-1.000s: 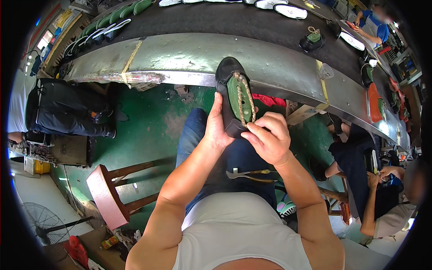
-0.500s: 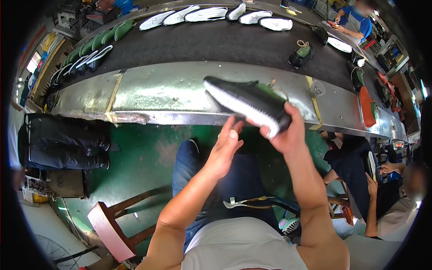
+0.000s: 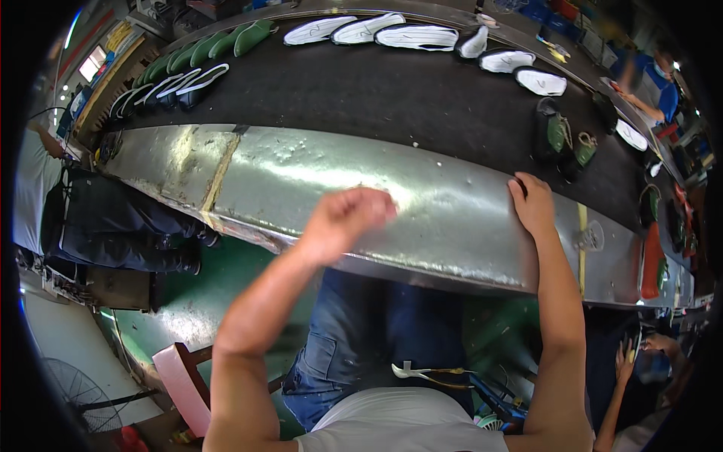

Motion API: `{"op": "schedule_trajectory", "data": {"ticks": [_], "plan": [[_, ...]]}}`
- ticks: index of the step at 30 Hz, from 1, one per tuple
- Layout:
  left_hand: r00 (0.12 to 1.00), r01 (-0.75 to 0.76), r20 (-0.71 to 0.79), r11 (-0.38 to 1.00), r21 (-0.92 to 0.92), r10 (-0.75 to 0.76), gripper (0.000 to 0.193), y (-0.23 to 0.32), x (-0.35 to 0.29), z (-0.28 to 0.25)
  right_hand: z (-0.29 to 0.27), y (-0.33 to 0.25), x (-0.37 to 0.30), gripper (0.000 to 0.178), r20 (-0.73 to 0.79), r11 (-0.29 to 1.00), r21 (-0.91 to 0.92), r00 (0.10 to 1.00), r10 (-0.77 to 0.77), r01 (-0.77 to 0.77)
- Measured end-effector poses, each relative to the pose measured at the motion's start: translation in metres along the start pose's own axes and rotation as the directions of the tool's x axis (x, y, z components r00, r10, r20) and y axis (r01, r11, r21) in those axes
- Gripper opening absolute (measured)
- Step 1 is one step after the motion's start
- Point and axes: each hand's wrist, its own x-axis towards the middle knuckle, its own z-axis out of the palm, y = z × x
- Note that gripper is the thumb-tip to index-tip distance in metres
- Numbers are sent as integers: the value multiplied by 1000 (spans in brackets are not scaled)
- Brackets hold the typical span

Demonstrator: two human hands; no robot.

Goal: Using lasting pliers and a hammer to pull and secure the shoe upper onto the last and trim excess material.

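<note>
My right hand [image 3: 535, 203] rests on the metal ledge [image 3: 459, 203], open, with its fingers spread near the edge of the dark belt. It holds nothing. My left hand [image 3: 350, 218] hovers over the ledge to the left, blurred by motion; its fingers look bent, but I cannot make out their closure. Beyond my right hand, a black shoe [image 3: 547, 120] with a green form in it stands on the dark belt [image 3: 331, 98]. Beside it is another dark shoe with a green form [image 3: 584, 148] and a string loop.
White-soled shoes [image 3: 416, 37] line the belt's far side. Green shoe forms [image 3: 207, 49] stand at far left. A clear cup [image 3: 592, 236] and an orange-red form [image 3: 651, 260] are on the right. Co-workers sit or stand on both sides. A stool [image 3: 182, 384] is behind left.
The black shoe has left my right hand and stands on the belt. Both hands have moved apart and forward over the ledge. My view has shifted left and closer to the bench.
</note>
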Motion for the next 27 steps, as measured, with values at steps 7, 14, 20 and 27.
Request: {"op": "schedule_trajectory", "data": {"ticks": [7, 14, 20, 27], "plan": [[809, 223, -556, 776, 590, 191, 59, -18, 239, -152, 2, -7, 9, 24, 90, 995, 57, 993, 72, -77], [651, 352, -682, 663, 660, 334, 100, -43, 420, -245, -10, -17, 16, 21, 162, 984, 69, 975, 151, -164], [662, 349, -705, 728, 590, 254, 104, -60, 492, -285, -7, -22, 24, 24, 269, 961, 78, 933, 237, -267], [757, 377, -588, 544, 750, 286, 100, -48, 463, -365, -2, -22, 27, 28, 266, 939, 78, 915, 305, -335]]}}
